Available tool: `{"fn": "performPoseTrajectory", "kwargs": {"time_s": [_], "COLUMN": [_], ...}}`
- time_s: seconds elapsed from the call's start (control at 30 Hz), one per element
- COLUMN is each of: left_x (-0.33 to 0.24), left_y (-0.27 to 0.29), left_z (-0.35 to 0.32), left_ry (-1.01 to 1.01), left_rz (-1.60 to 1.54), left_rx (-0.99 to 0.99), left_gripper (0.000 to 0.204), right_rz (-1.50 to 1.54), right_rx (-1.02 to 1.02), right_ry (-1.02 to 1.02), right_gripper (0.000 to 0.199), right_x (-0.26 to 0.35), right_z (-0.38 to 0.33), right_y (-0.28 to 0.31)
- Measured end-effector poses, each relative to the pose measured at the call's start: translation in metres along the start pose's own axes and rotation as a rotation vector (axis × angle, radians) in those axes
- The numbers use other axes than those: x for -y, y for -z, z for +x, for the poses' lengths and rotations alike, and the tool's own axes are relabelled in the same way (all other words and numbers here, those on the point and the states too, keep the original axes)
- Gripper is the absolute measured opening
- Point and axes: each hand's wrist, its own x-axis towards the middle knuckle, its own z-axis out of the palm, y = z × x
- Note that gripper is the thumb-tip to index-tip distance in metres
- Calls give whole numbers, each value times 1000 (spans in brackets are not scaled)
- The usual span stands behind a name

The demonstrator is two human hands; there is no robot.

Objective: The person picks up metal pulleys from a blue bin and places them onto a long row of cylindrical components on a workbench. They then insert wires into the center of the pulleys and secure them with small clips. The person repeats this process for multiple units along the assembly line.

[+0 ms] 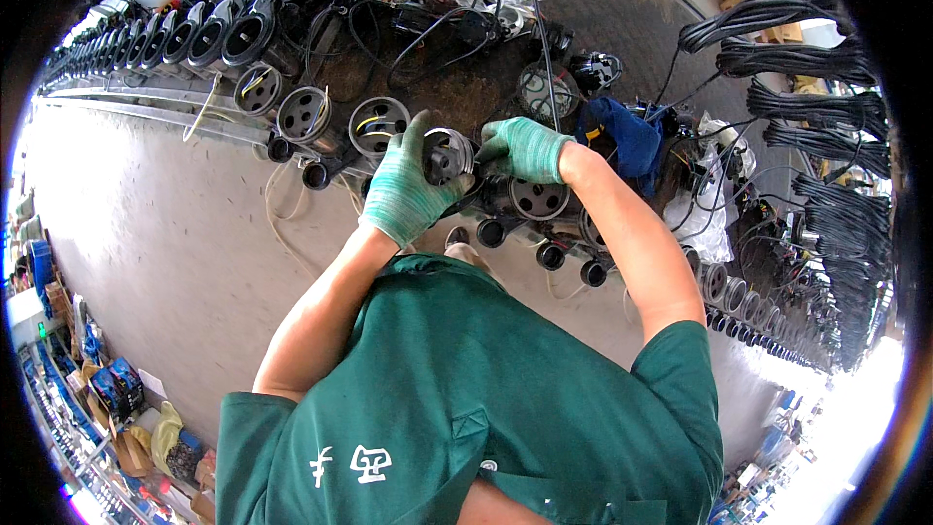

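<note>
Left arm: bare forearm rising from a green short sleeve, elbow bent, reaching up and inward.
Left hand (pixel 403 190): in a green knit glove, back toward the camera, fingers curled forward, thumb raised at the upper edge; closed around something round in front of it.
Right arm: bare forearm from the right sleeve, angled up and left, wrist bent inward.
Right hand (pixel 525 149): same green glove, knuckles up, fingers folded leftward toward the other hand, tips pressed at that same round part.
Spacing: hands near each other, level, not touching.
</note>
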Motion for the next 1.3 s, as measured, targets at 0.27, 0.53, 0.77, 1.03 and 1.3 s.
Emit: {"fn": "performPoseTrajectory", "kwargs": {"time_s": [0.27, 0.53, 0.77, 1.03, 1.3], "left_x": [-9, -7, -16, -22, -35], "left_y": [5, 5, 9, -2, -6], "left_z": [2, 3, 8, 12, 22], "left_ry": [49, 53, 73, -70, -54], "left_rz": [46, 96, 252, 495, 602], "left_rx": [57, 110, 187, 184, 249], "left_gripper": [95, 103, 106, 105, 96], "right_rz": [120, 292, 391, 132, 260], "right_rx": [-22, -15, -1, -142, -497], "right_ry": [-121, -325, -461, -499, -460], "right_gripper": [19, 18, 31, 38, 36], "right_x": [4, 5, 12, 33, 68], "right_z": [-1, 1, 7, -2, -39], "right_y": [-4, -13, -3, 21, 25]}}
